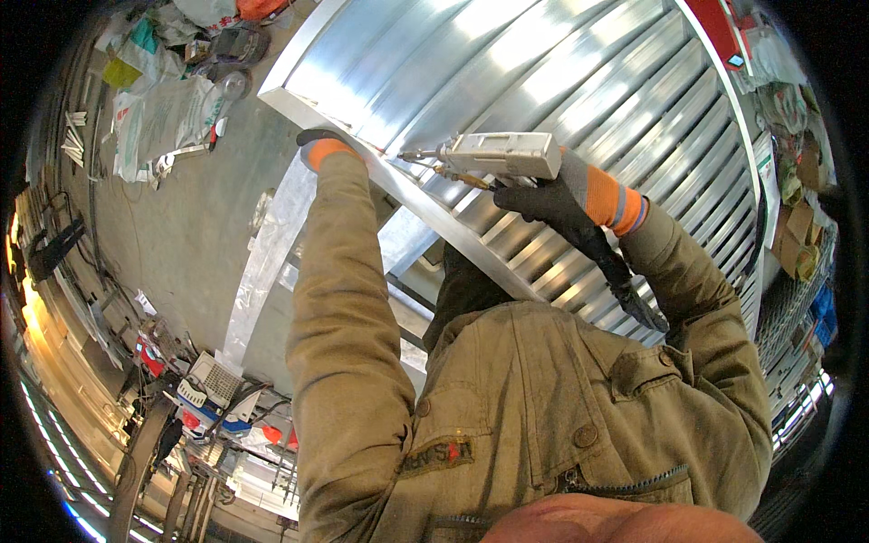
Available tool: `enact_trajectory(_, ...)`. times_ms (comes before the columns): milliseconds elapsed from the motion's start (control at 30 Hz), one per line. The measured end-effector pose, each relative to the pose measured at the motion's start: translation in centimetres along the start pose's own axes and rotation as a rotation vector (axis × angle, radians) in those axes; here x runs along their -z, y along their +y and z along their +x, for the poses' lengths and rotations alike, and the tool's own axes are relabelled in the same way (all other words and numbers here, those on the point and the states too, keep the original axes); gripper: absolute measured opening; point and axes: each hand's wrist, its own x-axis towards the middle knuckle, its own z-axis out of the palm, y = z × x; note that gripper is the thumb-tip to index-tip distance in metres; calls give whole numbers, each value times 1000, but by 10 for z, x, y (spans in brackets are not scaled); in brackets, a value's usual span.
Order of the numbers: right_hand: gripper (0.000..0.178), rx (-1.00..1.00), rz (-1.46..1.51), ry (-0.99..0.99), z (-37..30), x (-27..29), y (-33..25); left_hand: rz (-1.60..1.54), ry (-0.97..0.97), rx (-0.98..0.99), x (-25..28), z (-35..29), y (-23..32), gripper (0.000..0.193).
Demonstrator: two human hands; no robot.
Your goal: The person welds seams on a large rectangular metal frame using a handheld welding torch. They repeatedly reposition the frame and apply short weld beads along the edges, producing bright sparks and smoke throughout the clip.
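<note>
A large silver slatted metal panel (pixel 507 81) slopes across the upper middle, with a flat pale metal rim (pixel 425 210) along its near side. My left hand (pixel 326 149), in an orange and dark glove, grips that rim near its left corner; its fingertips are partly hidden. My right hand (pixel 570 195), in a matching glove, is closed around the grip of a white welding gun (pixel 507 152). The gun's slim metal nose points left, close to the rim, with a brass-coloured tube beneath it. From the grip, a black sleeved cable hangs down to the right.
A pale metal beam (pixel 272 258) runs below the panel on the left. Plastic sacks (pixel 163 122) lie on the floor at the upper left. Tools and a white basket (pixel 213 378) crowd the lower left. A cardboard box (pixel 797 240) stands beyond the panel's right edge.
</note>
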Motion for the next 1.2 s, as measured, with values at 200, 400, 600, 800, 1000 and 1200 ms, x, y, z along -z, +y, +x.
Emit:
enact_trajectory(200,50,170,-78,-19,-9,-5,23,130,-1,-11,14,-6,7,48)
enact_trajectory(400,53,193,-102,-33,2,-7,40,203,0,-15,17,-7,8,48)
enact_trajectory(600,53,144,-141,-47,5,-6,41,254,-2,-28,20,-7,9,48)
enact_trajectory(800,53,185,-63,-71,8,-3,42,286,-3,-36,21,-8,10,48)
enact_trajectory(1000,53,297,-43,-25,12,-8,47,313,-10,-48,22,-8,9,48)
enact_trajectory(1200,53,235,-98,-53,14,-6,47,351,-16,-63,23,-10,9,48)
